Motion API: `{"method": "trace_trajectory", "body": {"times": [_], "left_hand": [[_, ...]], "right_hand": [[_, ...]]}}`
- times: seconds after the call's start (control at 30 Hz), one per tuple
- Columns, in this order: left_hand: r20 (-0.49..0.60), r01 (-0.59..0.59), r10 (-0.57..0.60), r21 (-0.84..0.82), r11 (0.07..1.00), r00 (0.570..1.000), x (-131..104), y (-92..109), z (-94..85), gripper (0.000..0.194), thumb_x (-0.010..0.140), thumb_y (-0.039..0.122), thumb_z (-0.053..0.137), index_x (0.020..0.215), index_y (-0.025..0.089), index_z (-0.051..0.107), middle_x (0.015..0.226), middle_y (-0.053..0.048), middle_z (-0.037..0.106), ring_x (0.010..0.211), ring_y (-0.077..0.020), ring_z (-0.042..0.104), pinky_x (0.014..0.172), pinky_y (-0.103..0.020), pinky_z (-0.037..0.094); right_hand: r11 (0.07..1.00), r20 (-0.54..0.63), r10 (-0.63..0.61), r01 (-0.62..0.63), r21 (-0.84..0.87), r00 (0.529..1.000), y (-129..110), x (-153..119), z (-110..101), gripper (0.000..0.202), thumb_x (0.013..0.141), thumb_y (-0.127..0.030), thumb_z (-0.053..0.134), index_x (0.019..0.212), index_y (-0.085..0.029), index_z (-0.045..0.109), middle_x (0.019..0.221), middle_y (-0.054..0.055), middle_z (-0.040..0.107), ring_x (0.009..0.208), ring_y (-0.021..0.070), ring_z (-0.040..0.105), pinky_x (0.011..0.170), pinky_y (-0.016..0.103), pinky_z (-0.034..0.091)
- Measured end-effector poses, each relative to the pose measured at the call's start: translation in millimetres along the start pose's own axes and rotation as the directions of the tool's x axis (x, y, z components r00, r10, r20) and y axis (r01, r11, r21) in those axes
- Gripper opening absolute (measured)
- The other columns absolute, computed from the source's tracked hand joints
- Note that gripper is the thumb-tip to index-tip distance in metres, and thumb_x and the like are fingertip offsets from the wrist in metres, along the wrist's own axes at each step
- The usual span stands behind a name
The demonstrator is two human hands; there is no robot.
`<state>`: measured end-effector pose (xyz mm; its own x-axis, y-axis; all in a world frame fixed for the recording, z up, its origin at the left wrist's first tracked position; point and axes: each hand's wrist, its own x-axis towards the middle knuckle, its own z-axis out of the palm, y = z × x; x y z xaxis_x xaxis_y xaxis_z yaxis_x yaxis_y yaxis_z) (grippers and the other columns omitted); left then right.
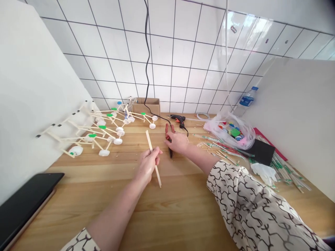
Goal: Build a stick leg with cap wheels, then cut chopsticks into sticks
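Wrapped round a pair of light wooden chopsticks (158, 176), my left hand (148, 164) holds them slanting above the middle of the wooden table. To its right, my right hand (177, 141) is closed on red-handled pliers (171, 152), whose dark jaws point toward me on the tabletop. The fingers cover part of the handles. A black glue gun (178, 118) lies just behind my right hand, its cord curling beside the pliers.
Several stick-built models (90, 137) with white wheels stand at the left. A cardboard box (146, 104) is at the back. On the right are a plastic bag (222, 134) of coloured caps, a water bottle (246, 101) and wrapped sticks (285, 167). A phone (28, 198) lies front left.
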<state>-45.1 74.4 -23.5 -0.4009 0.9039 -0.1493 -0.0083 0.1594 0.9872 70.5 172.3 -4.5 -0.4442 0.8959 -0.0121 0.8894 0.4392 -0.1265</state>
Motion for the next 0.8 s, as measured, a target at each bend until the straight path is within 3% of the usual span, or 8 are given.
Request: {"method": "trace_trajectory", "body": {"times": [0.23,0.4,0.5,0.67,0.8], "left_hand": [[-0.036,-0.051,0.051,-0.008,0.999,0.998,4,-6,-0.7,0.027,0.073,0.041,0.054,0.064,0.016,0.06,0.035,0.007,0.037,0.036,-0.0086,0.032,0.038,-0.02,0.023],[-0.056,-0.127,0.125,-0.035,0.991,0.991,6,-11,-0.7,0.026,0.076,0.04,0.054,0.068,0.016,0.061,0.038,0.007,0.038,0.036,-0.0085,0.033,0.039,-0.02,0.025],[-0.091,-0.196,0.19,-0.063,0.979,0.978,6,-11,-3.9,0.025,0.077,0.039,0.054,0.07,0.016,0.062,0.041,0.007,0.04,0.038,-0.0086,0.035,0.041,-0.021,0.028],[-0.196,-0.312,0.287,-0.111,0.944,0.938,8,1,-16.3,0.022,0.078,0.036,0.053,0.07,0.017,0.059,0.045,0.007,0.039,0.042,-0.0081,0.036,0.044,-0.02,0.03],[-0.285,-0.333,0.282,-0.149,0.931,0.916,10,15,-21.8,0.022,0.077,0.033,0.051,0.065,0.016,0.056,0.042,0.008,0.035,0.04,-0.007,0.031,0.041,-0.02,0.025]], "right_hand": [[0.998,0.027,0.048,-0.047,-0.041,0.998,-25,-2,-10,0.056,0.076,-0.017,0.051,0.13,-0.01,0.038,0.124,0.026,0.051,0.104,0.0335,0.056,0.082,0.044,0.043],[1.0,0.037,-0.014,0.013,0.025,0.999,-22,-10,-6,0.059,0.076,-0.013,0.051,0.132,-0.019,0.036,0.138,0.018,0.04,0.108,0.0298,0.054,0.086,0.042,0.042],[0.99,0.055,-0.098,0.092,0.103,0.994,-30,-17,2,0.052,0.078,-0.016,0.05,0.128,-0.023,0.04,0.133,0.013,0.047,0.104,0.025,0.057,0.085,0.038,0.043],[0.942,0.06,-0.24,0.218,0.254,0.969,-64,-29,11,0.04,0.084,-0.026,0.046,0.124,-0.023,0.044,0.116,0.007,0.062,0.094,0.0205,0.062,0.077,0.03,0.047],[0.887,0.061,-0.352,0.312,0.339,0.934,-78,-42,6,0.034,0.089,-0.023,0.038,0.121,-0.023,0.046,0.106,0.004,0.066,0.09,0.0175,0.063,0.073,0.026,0.047]]}}
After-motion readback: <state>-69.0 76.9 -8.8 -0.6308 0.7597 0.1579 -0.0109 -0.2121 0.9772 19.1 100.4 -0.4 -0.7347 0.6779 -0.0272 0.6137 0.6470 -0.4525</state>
